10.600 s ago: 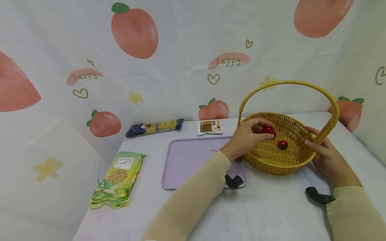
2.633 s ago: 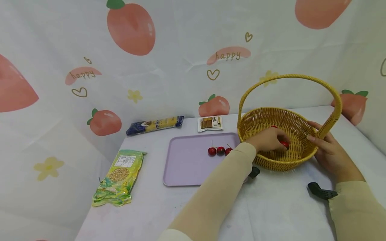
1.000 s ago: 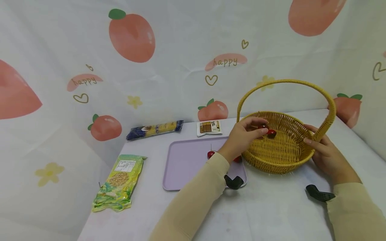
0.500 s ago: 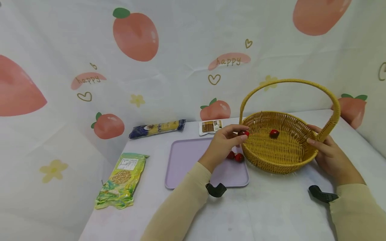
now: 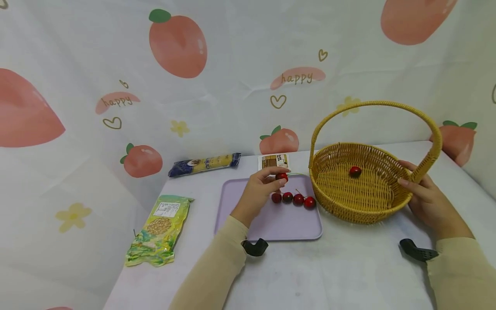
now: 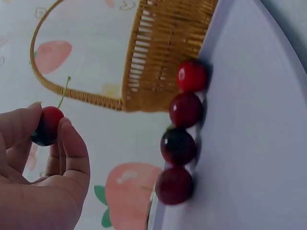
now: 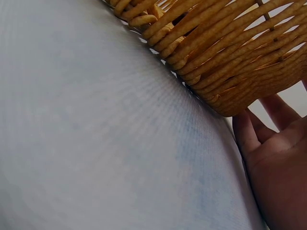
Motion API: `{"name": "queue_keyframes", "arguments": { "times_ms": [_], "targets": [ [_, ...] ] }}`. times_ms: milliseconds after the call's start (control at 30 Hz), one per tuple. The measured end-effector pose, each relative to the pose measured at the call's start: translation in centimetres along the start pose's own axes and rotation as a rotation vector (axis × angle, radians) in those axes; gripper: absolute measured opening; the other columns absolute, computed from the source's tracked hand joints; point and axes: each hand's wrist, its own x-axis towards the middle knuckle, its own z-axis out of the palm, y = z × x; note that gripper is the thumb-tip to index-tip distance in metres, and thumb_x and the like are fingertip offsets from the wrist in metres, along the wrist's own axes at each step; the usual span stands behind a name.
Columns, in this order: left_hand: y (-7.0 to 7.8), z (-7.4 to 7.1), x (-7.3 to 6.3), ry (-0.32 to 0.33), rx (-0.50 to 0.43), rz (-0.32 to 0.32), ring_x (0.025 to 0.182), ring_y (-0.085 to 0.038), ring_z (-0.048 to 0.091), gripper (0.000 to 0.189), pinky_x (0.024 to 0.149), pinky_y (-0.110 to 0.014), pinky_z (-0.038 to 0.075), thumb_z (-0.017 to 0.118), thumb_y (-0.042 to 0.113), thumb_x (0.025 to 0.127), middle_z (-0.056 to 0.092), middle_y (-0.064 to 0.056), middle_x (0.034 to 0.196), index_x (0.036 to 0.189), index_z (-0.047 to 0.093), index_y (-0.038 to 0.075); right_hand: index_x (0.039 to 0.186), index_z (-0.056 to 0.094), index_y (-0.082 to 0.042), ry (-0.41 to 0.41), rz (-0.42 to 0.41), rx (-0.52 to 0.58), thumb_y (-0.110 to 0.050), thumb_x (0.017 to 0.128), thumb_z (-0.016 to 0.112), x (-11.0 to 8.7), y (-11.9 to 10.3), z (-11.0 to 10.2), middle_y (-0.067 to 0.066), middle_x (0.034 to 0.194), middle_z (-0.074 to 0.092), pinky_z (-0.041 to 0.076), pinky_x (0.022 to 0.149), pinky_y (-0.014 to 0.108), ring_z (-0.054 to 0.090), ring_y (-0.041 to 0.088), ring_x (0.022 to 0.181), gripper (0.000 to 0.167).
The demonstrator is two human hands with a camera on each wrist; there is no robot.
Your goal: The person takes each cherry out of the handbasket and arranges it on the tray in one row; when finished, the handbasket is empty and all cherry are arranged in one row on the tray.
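My left hand (image 5: 252, 197) pinches a red cherry (image 6: 48, 125) between thumb and fingers, above the lilac tray (image 5: 294, 226); its green stem sticks out in the left wrist view. Several dark red cherries (image 5: 298, 199) lie in a row on the tray's right part, just under that hand. Right of the tray stands a yellow wicker basket (image 5: 350, 212) with a tall arched handle, one cherry (image 5: 355, 172) inside it. My right hand (image 5: 432, 206) grips the basket's right side by the foot of the handle, thumb over the rim and the other fingers around the outer wall.
A green and yellow bag (image 5: 160, 230) lies on the left. Behind the tray are a long blue and yellow packet (image 5: 205, 164) and a small white and brown packet (image 5: 274, 161). A fruit-printed cloth (image 5: 232, 103) hangs along the back.
The left hand has lifted a cherry out of the basket and carried it left over the tray. The row of cherries is uncovered again. My right hand stays on the basket.
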Motion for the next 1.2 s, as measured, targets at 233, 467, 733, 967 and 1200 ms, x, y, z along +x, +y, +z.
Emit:
{"name": "queue_keyframes", "arguments": {
  "times_ms": [233, 467, 733, 967, 1200],
  "targets": [
    [-0.6, -2.4, -1.1, 0.036, -0.086, -0.042, 0.104, -0.027, 0.075, 0.03, 0.099, -0.046, 0.058, 0.069, -0.005, 0.105, 0.067, -0.018, 0.123, 0.134, 0.065, -0.005, 0.162, 0.045, -0.015, 0.025, 0.017, -0.011, 0.007, 0.113, 0.04, 0.0, 0.0, 0.0, 0.0, 0.154, 0.051, 0.048, 0.102, 0.02, 0.057, 0.01, 0.132, 0.054],
    [-1.4, -4.4, -1.9, 0.051, -0.093, -0.093, 0.1, -0.028, 0.077, 0.031, 0.096, -0.043, 0.06, 0.069, -0.011, 0.102, 0.063, -0.02, 0.123, 0.133, 0.064, -0.006, 0.163, 0.045, -0.015, 0.03, 0.016, -0.008, 0.007, 0.113, 0.04, 0.0, -0.1, 0.1, 0.0, 0.154, 0.05, 0.048, 0.102, 0.02, 0.056, 0.009, 0.133, 0.054],
    [-3.1, -5.9, -1.9, 0.091, -0.03, -0.172, 0.103, -0.029, 0.077, 0.036, 0.096, -0.038, 0.059, 0.068, -0.011, 0.102, 0.063, -0.02, 0.127, 0.137, 0.064, -0.011, 0.163, 0.046, -0.015, 0.036, 0.021, -0.006, 0.007, 0.113, 0.041, 0.0, -0.1, 0.1, -0.001, 0.155, 0.048, 0.048, 0.102, 0.02, 0.054, 0.009, 0.133, 0.055],
    [-3.9, -5.9, -2.0, 0.12, 0.193, -0.185, 0.103, -0.023, 0.07, 0.033, 0.091, -0.031, 0.057, 0.08, -0.002, 0.097, 0.071, -0.012, 0.121, 0.129, 0.073, 0.0, 0.163, 0.045, -0.015, 0.022, 0.013, -0.016, 0.006, 0.113, 0.04, 0.1, -0.2, 0.2, 0.0, 0.155, 0.046, 0.047, 0.102, 0.02, 0.054, 0.01, 0.133, 0.054],
    [-4.8, -6.0, -2.0, 0.13, 0.331, -0.173, 0.094, -0.019, 0.068, 0.028, 0.084, -0.029, 0.054, 0.086, 0.008, 0.095, 0.076, -0.005, 0.108, 0.121, 0.078, 0.005, 0.163, 0.044, -0.015, 0.028, 0.021, -0.012, 0.007, 0.113, 0.04, 0.0, -0.2, 0.2, 0.0, 0.154, 0.048, 0.049, 0.101, 0.021, 0.056, 0.01, 0.132, 0.055]
  ]
}}
